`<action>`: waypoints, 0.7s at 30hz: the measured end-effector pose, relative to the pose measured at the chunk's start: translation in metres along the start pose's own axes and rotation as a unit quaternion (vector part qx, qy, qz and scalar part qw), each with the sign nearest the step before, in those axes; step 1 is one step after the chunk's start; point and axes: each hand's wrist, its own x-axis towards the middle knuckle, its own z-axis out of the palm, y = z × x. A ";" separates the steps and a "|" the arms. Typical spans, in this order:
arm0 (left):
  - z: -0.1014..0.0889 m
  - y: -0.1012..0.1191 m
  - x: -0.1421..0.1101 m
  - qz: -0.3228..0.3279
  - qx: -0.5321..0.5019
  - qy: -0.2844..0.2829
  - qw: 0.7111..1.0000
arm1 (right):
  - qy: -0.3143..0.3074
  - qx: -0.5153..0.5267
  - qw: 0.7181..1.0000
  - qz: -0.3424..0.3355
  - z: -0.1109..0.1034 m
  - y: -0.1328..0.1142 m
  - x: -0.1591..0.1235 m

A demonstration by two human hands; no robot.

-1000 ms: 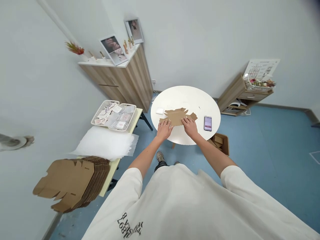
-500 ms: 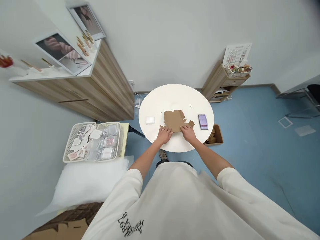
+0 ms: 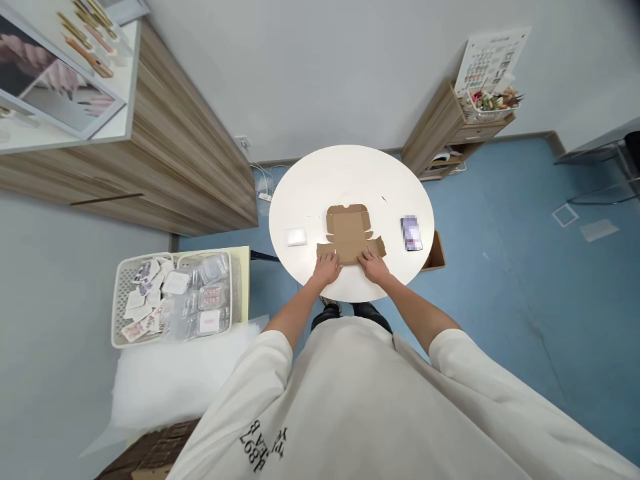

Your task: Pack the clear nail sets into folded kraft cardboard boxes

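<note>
A brown cardboard box (image 3: 349, 230), unfolded with its side flaps spread, lies on the white round table (image 3: 300, 190). My left hand (image 3: 327, 269) grips the left part of its near panel, fingers on top of the cardboard. Holding the same panel further right is my right hand (image 3: 374, 267), its fingers also over the near edge. The thumbs' exact grip is too small to make out. To the left of the cardboard sits a small clear-and-white packet (image 3: 297, 237). A phone-like purple item (image 3: 411, 233), partly pixelated, lies on the right.
Beside the table on the left, white baskets (image 3: 116, 293) hold cards and clear plastic cases. White wrapping sheets (image 3: 185, 373) lie in front of them. A brown carton (image 3: 438, 252) stands on the floor at right. Wooden cabinets (image 3: 200, 147) line the wall.
The cardboard's flaps now lie flatter and more evenly spread, with both hands still at its near panel. My view has shifted, bringing the left cabinet and baskets nearer the left edge.
</note>
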 end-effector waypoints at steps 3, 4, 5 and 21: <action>0.006 -0.001 0.012 -0.018 -0.011 0.001 1.000 | -0.011 0.003 1.000 -0.018 0.002 0.010 0.011; 0.008 -0.001 0.016 -0.024 -0.013 0.004 1.000 | -0.013 0.004 1.000 -0.023 0.002 0.013 0.015; 0.009 -0.002 0.019 -0.029 -0.015 0.007 0.999 | -0.015 0.006 0.999 -0.028 0.002 0.016 0.019; -0.006 0.014 0.045 -0.039 0.004 0.034 0.999 | -0.029 0.085 0.996 -0.022 -0.014 0.040 0.051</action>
